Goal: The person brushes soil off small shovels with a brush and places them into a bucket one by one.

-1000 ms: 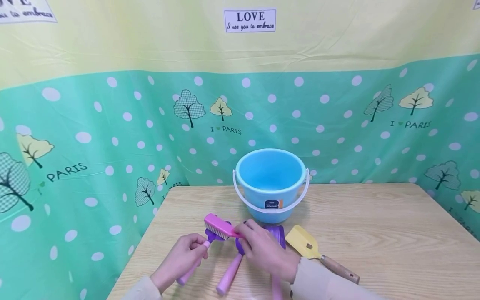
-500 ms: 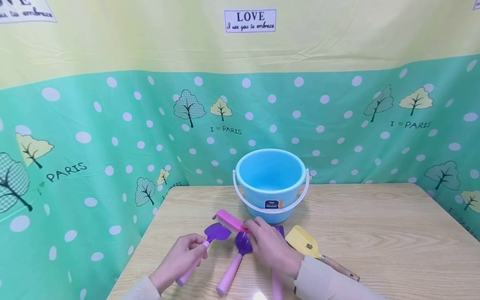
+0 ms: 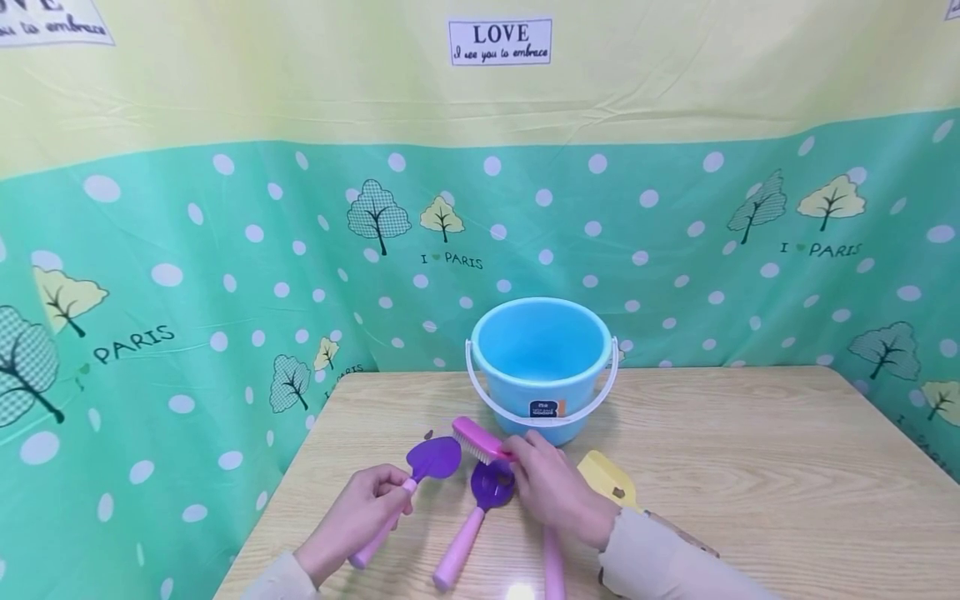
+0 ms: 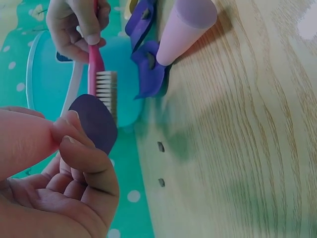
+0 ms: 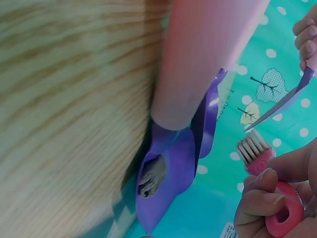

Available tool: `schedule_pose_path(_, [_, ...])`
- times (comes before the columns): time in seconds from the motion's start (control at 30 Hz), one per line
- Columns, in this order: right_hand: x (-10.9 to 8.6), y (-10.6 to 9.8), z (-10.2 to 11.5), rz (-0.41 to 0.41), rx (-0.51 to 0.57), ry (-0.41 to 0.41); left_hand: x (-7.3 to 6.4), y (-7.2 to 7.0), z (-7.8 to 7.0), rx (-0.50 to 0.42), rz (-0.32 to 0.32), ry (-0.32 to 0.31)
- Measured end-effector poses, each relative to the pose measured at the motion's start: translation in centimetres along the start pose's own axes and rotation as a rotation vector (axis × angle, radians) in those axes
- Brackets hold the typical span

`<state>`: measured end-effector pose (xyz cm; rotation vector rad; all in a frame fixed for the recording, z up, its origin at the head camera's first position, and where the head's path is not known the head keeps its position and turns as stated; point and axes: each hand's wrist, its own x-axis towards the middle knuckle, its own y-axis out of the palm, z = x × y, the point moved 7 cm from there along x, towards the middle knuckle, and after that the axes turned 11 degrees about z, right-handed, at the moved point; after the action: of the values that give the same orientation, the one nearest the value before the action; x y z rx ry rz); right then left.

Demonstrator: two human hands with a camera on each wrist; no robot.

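Head view: left grip (image 3: 367, 506) holds a clean-looking shovel (image 3: 435, 458), right grip (image 3: 557, 490) a brush (image 3: 477, 437); the clump-bearing scoop (image 3: 485, 493) between seems undone.

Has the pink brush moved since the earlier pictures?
Yes. In the head view, the pink brush has shifted rightward, judged against the blue bucket.

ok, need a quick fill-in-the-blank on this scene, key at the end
1. The left hand holds a trowel with a ____ blade.
2. The right hand grips a brush coloured ____.
3. The bucket has a carrying handle coloured ____.
4. In the head view, the rightmost shovel has a ____ blade.

Missing words: purple; pink; white; yellow.
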<state>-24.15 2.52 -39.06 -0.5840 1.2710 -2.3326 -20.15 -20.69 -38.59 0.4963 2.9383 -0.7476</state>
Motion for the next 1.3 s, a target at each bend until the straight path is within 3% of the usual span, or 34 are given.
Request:
schedule_pose_path(0.63, [-2.2, -1.6, -1.1, -0.025, -0.059, 0.05, 0.4, -0.8, -0.3, 0.032, -0.036, 0.0])
schedule_pose_path(1.03, [-3.8, -3.4, -1.8, -0.01, -0.075, 0.055, 1.3, -1.6, -1.8, 0.068, -0.007, 0.015])
schedule_pose_path(1.3, [-4.7, -4.8, -1.9, -0.052, -0.12, 0.045, 1.8, -2.3, -2.6, 0.11, -0.039, 0.002])
